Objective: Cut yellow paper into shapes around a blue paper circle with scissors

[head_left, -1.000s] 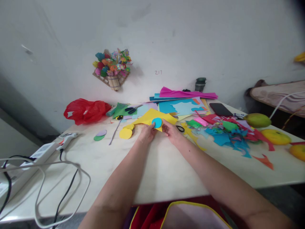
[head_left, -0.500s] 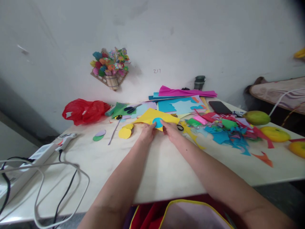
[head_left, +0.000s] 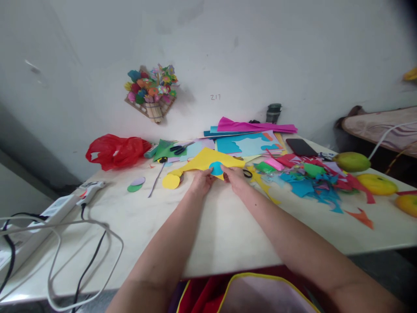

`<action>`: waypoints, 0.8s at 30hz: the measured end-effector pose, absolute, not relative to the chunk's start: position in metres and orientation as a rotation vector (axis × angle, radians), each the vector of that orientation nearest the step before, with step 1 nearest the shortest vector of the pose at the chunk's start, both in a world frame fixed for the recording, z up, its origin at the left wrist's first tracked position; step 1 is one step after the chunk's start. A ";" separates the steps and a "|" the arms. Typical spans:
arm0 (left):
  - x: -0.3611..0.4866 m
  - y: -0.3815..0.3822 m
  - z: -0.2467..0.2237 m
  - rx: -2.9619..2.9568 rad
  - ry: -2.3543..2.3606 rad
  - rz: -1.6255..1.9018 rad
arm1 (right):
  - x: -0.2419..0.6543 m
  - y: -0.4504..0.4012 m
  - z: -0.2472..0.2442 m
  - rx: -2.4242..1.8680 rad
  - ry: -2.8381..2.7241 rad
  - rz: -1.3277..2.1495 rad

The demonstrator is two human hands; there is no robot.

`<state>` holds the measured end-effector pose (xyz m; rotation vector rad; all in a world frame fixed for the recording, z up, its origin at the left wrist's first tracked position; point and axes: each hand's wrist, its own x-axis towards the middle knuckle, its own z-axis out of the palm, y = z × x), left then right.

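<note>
A yellow sheet [head_left: 202,160], which looks like craft foam or felt, is held above the table between both hands. Against its near edge lies a round blue disc [head_left: 216,168]. My left hand [head_left: 202,181] pinches the disc and sheet from the left, its thumb on the disc's edge. On the other side my right hand [head_left: 233,178] grips them the same way; its fingers are partly hidden. A black scissor handle loop [head_left: 248,174] shows just beyond my right hand; the rest is hidden. Several yellow discs [head_left: 170,181] lie left of my left hand.
Colourful scraps [head_left: 302,182] and mangoes [head_left: 376,184] lie right, by a phone [head_left: 301,147]. Coloured sheets [head_left: 257,126] and dark scissors [head_left: 180,148] sit behind. A red bag [head_left: 117,150], green disc [head_left: 134,188] and power strip [head_left: 54,211] with loose cables occupy the left.
Almost nothing differs. Both hands keep hold of the yellow sheet and blue disc, and the whole view has shifted by a few pixels.
</note>
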<state>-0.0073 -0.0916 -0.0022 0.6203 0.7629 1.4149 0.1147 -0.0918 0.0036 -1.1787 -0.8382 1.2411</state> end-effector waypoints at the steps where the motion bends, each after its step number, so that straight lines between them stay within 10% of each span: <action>1: -0.008 -0.091 -0.003 0.619 0.765 1.410 | 0.115 -0.091 0.002 -1.183 -0.868 1.221; 24: -0.009 -0.079 -0.017 0.667 0.774 1.499 | 0.111 -0.092 0.001 -0.991 -0.897 1.249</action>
